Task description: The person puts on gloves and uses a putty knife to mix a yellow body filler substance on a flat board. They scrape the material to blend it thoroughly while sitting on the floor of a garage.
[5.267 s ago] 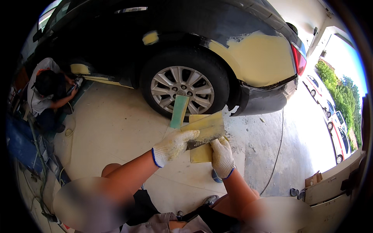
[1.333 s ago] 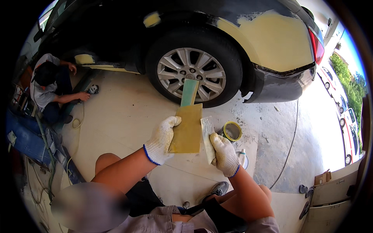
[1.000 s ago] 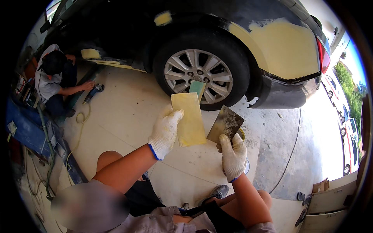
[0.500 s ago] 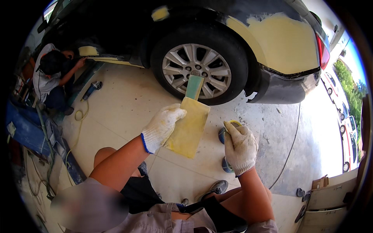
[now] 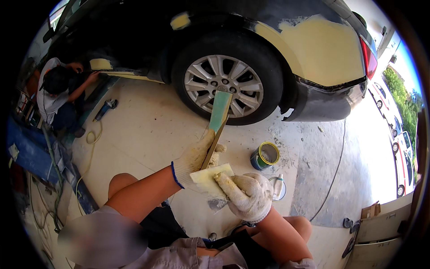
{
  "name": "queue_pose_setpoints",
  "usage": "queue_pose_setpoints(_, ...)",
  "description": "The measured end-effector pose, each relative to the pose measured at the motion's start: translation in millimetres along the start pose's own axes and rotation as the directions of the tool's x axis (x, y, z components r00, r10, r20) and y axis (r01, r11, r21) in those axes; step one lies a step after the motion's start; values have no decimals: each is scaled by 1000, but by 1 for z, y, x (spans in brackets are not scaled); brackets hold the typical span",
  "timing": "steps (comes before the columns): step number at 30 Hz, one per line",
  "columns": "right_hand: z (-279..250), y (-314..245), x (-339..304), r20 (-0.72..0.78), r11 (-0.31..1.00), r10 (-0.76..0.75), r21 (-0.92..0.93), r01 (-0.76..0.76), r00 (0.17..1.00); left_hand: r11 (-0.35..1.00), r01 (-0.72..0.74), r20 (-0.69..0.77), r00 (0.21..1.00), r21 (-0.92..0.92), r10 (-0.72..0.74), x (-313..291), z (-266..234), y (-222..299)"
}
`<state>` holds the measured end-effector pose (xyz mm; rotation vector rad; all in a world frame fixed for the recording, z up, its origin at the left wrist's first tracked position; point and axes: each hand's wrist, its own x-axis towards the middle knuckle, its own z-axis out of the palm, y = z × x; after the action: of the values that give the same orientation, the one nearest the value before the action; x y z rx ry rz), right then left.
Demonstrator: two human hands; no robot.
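My left hand (image 5: 193, 156), in a white knit glove with a blue cuff, is closed around a putty mixing board (image 5: 212, 147). The board is tilted almost edge-on, and its green end (image 5: 221, 108) points toward the car wheel. My right hand (image 5: 251, 195), gloved too, grips a flat putty spreader (image 5: 209, 180) coated in pale yellow. A grey corner shows below its coated face. The spreader is at the board's near end; whether they touch, I cannot tell. Beyond my right hand an open can (image 5: 265, 155) with a yellow rim stands on the floor.
A white tube (image 5: 278, 184) rests by a round lid beside the can. Ahead is a black car with a wheel (image 5: 224, 85) and yellow filler patches (image 5: 327, 54). At left a co-worker (image 5: 56, 92) crouches near a power tool (image 5: 106, 109) and hose. A cable (image 5: 333, 179) crosses the floor at right.
The board has turned from face-up to nearly edge-on. My right hand has moved left from above the can to the board, and the coated spreader now shows in it. The can is uncovered.
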<state>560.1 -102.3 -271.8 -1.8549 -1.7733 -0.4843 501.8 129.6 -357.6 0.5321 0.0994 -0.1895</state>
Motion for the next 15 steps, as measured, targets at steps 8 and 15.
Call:
queue_pose_setpoints(8,22,89,-11,55,339,869,657,-673,492,980,-3,-410,908,197,85,2,50,-12)
queue_pose_setpoints(15,-2,64,-8,174,46,926,828,-558,334,790,-310,-516,622,530,589,1,36,16)
